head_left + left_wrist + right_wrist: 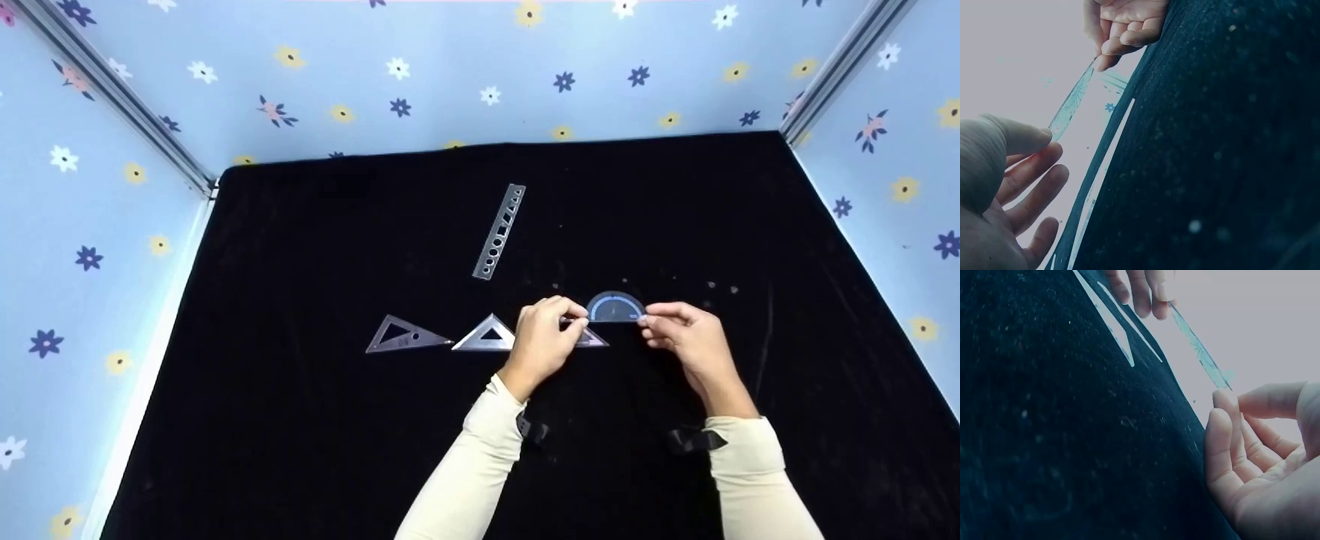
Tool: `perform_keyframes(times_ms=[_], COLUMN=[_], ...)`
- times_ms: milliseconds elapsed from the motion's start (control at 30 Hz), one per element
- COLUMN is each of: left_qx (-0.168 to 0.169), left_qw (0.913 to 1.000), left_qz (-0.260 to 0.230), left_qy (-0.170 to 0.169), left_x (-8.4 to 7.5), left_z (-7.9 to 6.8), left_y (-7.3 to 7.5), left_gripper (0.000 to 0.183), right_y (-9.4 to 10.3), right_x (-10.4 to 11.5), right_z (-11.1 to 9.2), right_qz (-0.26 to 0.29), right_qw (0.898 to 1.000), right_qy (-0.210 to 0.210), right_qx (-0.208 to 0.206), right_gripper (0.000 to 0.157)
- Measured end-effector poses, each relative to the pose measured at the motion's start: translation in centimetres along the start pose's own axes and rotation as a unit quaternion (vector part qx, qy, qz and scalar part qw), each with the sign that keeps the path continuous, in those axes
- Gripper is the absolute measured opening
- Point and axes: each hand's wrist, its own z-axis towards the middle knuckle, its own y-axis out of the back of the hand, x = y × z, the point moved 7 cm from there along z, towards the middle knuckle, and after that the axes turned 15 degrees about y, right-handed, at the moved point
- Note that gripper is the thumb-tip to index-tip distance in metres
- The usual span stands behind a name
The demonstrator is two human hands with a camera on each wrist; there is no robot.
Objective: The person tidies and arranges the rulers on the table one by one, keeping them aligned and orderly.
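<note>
A clear protractor point(615, 309) with a blue arc is held by its two ends, its straight edge toward the person. My left hand point(541, 337) pinches the left corner between thumb and forefinger, and my right hand point(688, 339) pinches the right corner. Both wrist views show the protractor point(1072, 104) raised off the cloth between the hands. Under and beside the left hand lie two clear set squares: one point(472, 340) to its left, the other point(594, 340) partly hidden by the fingers.
Another clear set square point(382, 341) lies farther left, its tip close to the middle one. A clear ruler with cut-out shapes point(499, 234) lies slanted toward the back. Black cloth point(315, 427) covers the table, with flower-patterned walls point(450, 75) around it.
</note>
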Motion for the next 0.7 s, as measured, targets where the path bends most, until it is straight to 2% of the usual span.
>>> perform_keyframes(times_ms=[300, 467, 700], left_qx=[0.024, 0.024, 0.020], left_qw=[0.9992, 0.9983, 0.9969], left_qz=[0.031, 0.053, 0.072], left_qy=[-0.002, 0.007, 0.025], left_x=[-0.3, -0.3, -0.3], left_z=[-0.4, -0.4, -0.6], left_y=[-0.7, -0.7, -0.7], left_gripper=[0.006, 0.005, 0.009], right_y=[0.9, 1.0, 1.3], right_x=[0.0, -0.2, -0.4], right_z=[-0.6, -0.4, -0.5], right_qz=[0.002, 0.009, -0.037], right_qw=[1.000, 1.000, 0.999], right_qy=[0.001, 0.004, 0.011], right_qx=[0.002, 0.005, 0.014], right_gripper=[0.028, 0.032, 0.030])
